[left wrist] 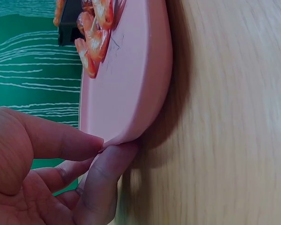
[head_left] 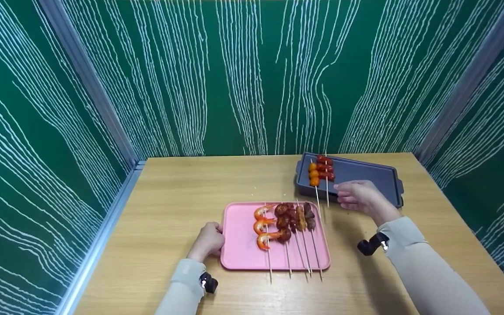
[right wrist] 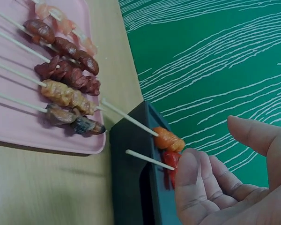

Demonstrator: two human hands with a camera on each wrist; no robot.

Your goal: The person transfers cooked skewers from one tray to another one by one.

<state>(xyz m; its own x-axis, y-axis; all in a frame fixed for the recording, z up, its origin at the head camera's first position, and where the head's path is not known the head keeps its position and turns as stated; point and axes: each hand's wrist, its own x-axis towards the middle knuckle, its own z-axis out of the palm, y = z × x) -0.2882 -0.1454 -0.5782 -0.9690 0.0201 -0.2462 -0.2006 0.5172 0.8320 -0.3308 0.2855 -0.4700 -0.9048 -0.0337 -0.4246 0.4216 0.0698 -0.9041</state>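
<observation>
My left hand pinches the left rim of a pink tray, thumb on one side and fingers on the other in the left wrist view. Across the tray's right half lie several skewers: a shrimp skewer, a brown meatball-like skewer, a dark red meat skewer, a yellowish one and a dark mushroom-like one. Over the front edge of a dark grill pan my right hand hovers with thumb and fingers apart, holding nothing. Left of it, an orange-ball skewer and a red sausage-like skewer lie on the pan.
The wooden table carries a few small crumbs behind the tray. Sticks of the pan's two skewers overhang its front side. Green walls with white wavy lines enclose the table at the back and sides.
</observation>
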